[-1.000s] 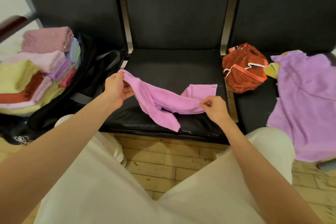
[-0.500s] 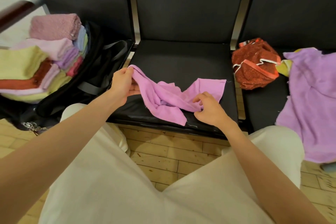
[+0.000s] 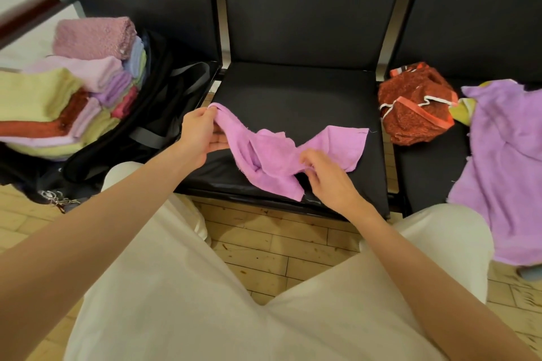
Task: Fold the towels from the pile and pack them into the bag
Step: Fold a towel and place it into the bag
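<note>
Fingers of left hand (image 3: 197, 134) and right hand (image 3: 326, 177) pinch pink towel (image 3: 272, 155).

Soft even light, wide-angle edge distortion

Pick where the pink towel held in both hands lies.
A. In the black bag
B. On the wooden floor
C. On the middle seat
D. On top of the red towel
C: the pink towel, pinched by the left hand and right hand, lies crumpled on the middle seat.

crumpled pink towel (image 3: 272, 152) on black seat; folded towels (image 3: 73, 91) fill bag (image 3: 152, 114).
</note>
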Motion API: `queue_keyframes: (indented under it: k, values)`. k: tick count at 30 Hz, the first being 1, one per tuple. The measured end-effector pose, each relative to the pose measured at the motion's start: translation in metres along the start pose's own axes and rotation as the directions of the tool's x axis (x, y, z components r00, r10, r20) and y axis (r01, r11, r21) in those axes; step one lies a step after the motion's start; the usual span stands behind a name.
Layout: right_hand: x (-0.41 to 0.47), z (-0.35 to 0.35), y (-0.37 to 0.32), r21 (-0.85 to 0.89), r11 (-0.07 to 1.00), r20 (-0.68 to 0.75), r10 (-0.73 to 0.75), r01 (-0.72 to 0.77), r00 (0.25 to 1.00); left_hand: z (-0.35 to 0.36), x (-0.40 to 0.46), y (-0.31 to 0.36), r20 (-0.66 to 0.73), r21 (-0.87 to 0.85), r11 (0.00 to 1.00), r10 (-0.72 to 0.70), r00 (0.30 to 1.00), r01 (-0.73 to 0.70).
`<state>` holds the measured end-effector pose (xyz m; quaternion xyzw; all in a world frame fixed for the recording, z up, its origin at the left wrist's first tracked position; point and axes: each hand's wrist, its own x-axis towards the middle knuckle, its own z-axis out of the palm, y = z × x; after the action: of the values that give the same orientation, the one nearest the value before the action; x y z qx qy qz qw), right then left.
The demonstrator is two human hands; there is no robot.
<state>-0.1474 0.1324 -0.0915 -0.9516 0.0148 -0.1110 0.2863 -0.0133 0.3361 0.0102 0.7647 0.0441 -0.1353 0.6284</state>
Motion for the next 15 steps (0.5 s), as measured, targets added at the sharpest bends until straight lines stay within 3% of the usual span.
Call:
queue_keyframes:
  k: [4,12,15]
  values:
    - [-0.006,0.017,0.002,-0.177,0.972,0.229,-0.111,0.153,0.967,0.0,-0.001,-0.001,-0.013,-0.007,1.0,-0.004,1.0,0.003]
    - [-0.008,0.027,0.001,-0.309,0.947,0.247,-0.006,0.085,0.969,-0.002,-0.001,-0.004,-0.02,-0.019,1.0,0.003,1.0,-0.004]
    - [-0.006,0.028,0.001,-0.278,0.959,0.217,0.005,0.057,0.976,-0.006,0.001,-0.007,-0.052,-0.023,1.0,0.01,0.999,-0.012]
